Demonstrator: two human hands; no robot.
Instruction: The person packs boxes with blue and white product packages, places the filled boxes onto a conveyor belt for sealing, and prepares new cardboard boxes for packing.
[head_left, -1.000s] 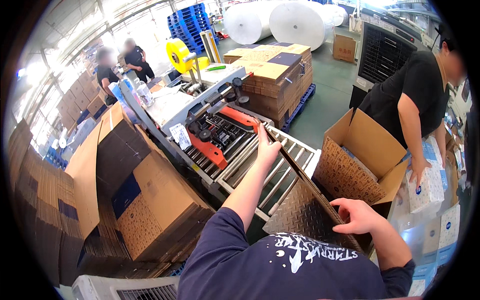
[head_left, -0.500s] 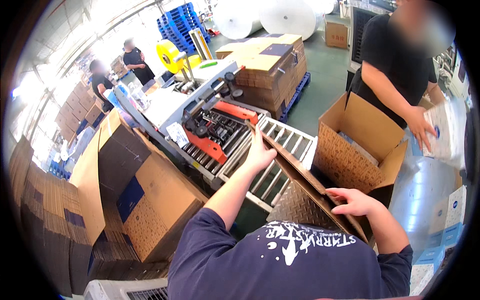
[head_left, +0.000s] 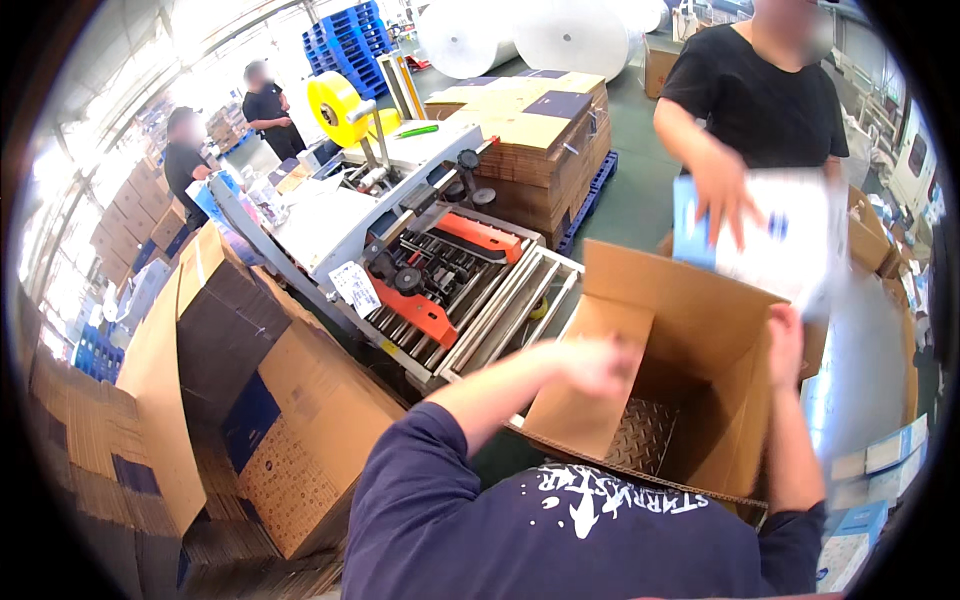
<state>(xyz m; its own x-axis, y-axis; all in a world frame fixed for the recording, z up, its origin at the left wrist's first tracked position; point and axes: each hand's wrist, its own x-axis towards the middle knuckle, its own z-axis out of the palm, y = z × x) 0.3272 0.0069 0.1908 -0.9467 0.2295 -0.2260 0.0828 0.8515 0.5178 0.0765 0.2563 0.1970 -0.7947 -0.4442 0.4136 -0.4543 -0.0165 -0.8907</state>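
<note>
A brown cardboard box (head_left: 700,400) stands opened out in front of me, its top flaps up and outward. Through its bottom a diamond-patterned metal plate (head_left: 642,437) shows, so the bottom flaps are not closed across it. My left hand (head_left: 598,366), smeared by motion, is at the box's left flap; its fingers cannot be made out. On the right side, my right hand (head_left: 785,342) grips the upper edge of the box. Across from me a co-worker's hand (head_left: 725,195) rests on a white and blue package (head_left: 785,225) just beyond the box.
Left of the box lies a roller conveyor (head_left: 500,335) with a carton-sealing machine (head_left: 410,270) and a yellow tape roll (head_left: 336,108). Folded cartons (head_left: 110,440) are stacked at left. A pallet of flat cartons (head_left: 535,150) stands beyond. White and blue packages (head_left: 868,500) sit at right.
The flattened carton between my hands has been opened into a square box. My left hand moved right and nearer, my right hand up. The co-worker's package moved left.
</note>
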